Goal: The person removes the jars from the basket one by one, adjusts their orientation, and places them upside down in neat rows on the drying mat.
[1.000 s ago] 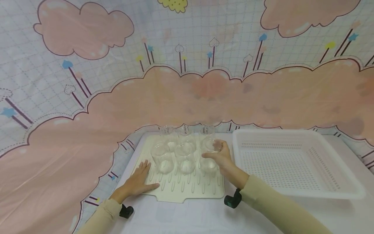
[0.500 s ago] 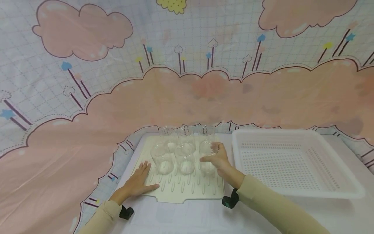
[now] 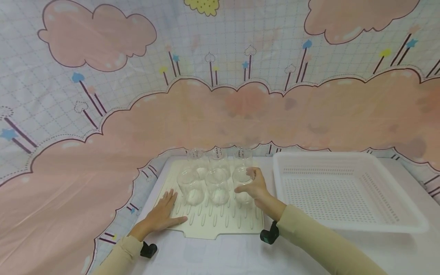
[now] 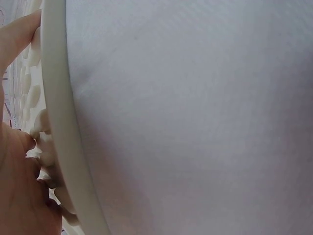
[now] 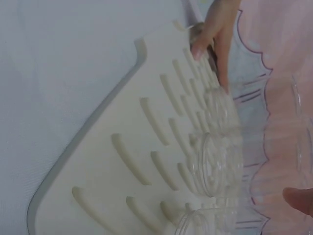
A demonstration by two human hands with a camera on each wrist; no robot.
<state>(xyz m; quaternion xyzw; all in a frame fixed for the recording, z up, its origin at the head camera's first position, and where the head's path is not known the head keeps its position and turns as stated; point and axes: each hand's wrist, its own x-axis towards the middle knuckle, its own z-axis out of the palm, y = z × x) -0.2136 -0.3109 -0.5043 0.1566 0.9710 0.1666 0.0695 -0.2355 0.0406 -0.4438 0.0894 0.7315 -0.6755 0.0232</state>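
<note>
A cream draining board with raised ridges [image 3: 213, 225] lies on the white-covered table, bearing two rows of clear glasses. At the front right of these rows, my right hand [image 3: 256, 187] grips a clear glass [image 3: 243, 198], thumb on the near side and fingers round its far right side. The glass stands upright, level with its neighbours, the front middle glass [image 3: 217, 191] and the front left glass [image 3: 190, 191]. My left hand [image 3: 161, 214] rests flat with fingers spread on the board's left edge. In the right wrist view, the right thumb [image 5: 299, 199] shows at the right border.
To the right of the board stands a white perforated plastic basket [image 3: 350, 229]. Behind the front row are several more glasses, among them the back right glass [image 3: 242, 154], with dark print. A patterned cloth [image 3: 220, 114] hangs as a backdrop behind the table.
My right hand and the glass in it have shifted slightly left and toward me, into line with the front row. The left hand has stayed in place.
</note>
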